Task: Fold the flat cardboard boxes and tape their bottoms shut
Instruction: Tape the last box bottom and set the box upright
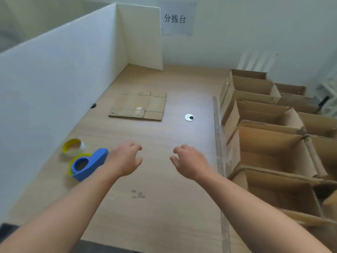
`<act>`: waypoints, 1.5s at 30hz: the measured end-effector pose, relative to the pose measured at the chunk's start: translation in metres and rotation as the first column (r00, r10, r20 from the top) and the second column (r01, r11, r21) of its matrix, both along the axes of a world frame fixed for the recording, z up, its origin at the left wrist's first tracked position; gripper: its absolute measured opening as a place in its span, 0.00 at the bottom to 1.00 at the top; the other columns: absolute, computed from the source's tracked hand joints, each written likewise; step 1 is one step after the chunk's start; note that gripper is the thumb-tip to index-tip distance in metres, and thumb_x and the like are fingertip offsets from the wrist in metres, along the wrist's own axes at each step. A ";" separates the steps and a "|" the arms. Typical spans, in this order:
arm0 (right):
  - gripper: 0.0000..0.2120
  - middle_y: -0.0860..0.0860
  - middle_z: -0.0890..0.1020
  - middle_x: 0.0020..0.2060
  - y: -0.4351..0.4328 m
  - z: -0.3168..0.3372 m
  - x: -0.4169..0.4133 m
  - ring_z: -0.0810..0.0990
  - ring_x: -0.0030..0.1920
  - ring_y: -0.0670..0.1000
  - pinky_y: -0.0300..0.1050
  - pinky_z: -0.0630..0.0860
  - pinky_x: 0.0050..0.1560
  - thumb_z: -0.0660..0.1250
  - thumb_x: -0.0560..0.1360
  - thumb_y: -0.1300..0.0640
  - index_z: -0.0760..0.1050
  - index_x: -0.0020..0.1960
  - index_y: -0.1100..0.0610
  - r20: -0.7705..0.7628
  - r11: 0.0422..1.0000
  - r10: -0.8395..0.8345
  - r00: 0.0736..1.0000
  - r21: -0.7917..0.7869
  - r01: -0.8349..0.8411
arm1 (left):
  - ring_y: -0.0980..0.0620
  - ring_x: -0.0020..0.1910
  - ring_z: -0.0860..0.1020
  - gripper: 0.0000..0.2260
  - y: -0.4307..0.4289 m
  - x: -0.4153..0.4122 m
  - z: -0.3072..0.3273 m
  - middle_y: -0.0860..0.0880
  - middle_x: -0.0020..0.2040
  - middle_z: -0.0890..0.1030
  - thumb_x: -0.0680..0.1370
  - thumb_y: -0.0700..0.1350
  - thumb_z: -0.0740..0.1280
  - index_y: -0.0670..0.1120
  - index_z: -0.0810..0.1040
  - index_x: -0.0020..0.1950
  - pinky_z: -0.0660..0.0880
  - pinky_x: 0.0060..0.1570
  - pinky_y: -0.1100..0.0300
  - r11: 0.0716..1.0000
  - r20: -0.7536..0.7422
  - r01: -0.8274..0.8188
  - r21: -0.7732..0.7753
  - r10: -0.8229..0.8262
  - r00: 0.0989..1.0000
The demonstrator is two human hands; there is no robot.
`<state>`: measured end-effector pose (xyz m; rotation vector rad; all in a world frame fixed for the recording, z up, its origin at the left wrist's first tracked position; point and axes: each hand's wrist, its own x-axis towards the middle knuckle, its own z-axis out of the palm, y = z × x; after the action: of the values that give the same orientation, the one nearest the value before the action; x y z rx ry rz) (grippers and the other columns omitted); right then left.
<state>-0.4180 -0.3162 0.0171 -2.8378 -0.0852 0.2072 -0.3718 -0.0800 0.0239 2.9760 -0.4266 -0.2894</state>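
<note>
Two bare hands hover over the wooden table (164,212), palms down, well apart from each other. Left hand (125,159): fingers loosely curled, holding nothing, just beside the blue tape dispenser (91,164); can't tell if it touches it. Right hand (189,163): same loose curl, nothing in it. Neither hand touches any cardboard.

Flat cardboard box (138,106) lies unfolded on the table's far middle, well ahead of both hands, creases and a bit of old tape showing on top. Dispenser lies at near left with a yellow-rimmed roll loaded in it. Spare tape roll (73,146) lies just behind it, near the white partition (54,79).

Right of the table, many set-up boxes (269,148) stand open-topped in rows, packed against each other. Round cable grommet (189,117) sits in the tabletop between the flat box and those rows. Paper sign (176,19) with printed characters is on the back wall.
</note>
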 end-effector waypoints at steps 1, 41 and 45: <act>0.18 0.53 0.76 0.59 0.012 0.000 0.019 0.75 0.59 0.59 0.52 0.72 0.54 0.55 0.82 0.45 0.73 0.65 0.54 0.002 1.000 0.005 1.000 -0.030 -0.005 | 0.48 0.67 0.71 0.20 0.012 0.018 -0.001 0.53 0.70 0.72 0.80 0.55 0.62 0.53 0.70 0.71 0.69 0.61 0.52 1.000 -0.003 -0.006 0.021 0.006 1.000; 0.30 0.53 0.67 0.74 0.044 -0.103 0.336 0.70 0.69 0.56 0.55 0.68 0.69 0.66 0.78 0.43 0.64 0.76 0.52 -0.488 0.260 -0.713 0.504 0.483 0.836 | 0.46 0.59 0.75 0.25 0.093 0.353 -0.127 0.45 0.62 0.74 0.75 0.53 0.72 0.45 0.71 0.68 0.70 0.58 0.56 0.640 -0.309 -0.514 -0.571 0.413 0.857; 0.17 0.48 0.79 0.62 0.042 -0.087 0.289 0.78 0.56 0.47 0.47 0.74 0.59 0.67 0.79 0.46 0.74 0.65 0.51 -0.517 0.055 -0.661 0.544 0.690 0.722 | 0.54 0.54 0.76 0.21 0.078 0.298 -0.107 0.56 0.56 0.77 0.75 0.49 0.74 0.54 0.69 0.63 0.69 0.49 0.63 0.481 -0.291 -0.433 -0.762 0.344 0.893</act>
<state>-0.1291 -0.2738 -0.0701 -1.4990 0.9548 -0.0047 -0.0735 -0.0018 -0.0830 2.0166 0.1447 -0.1254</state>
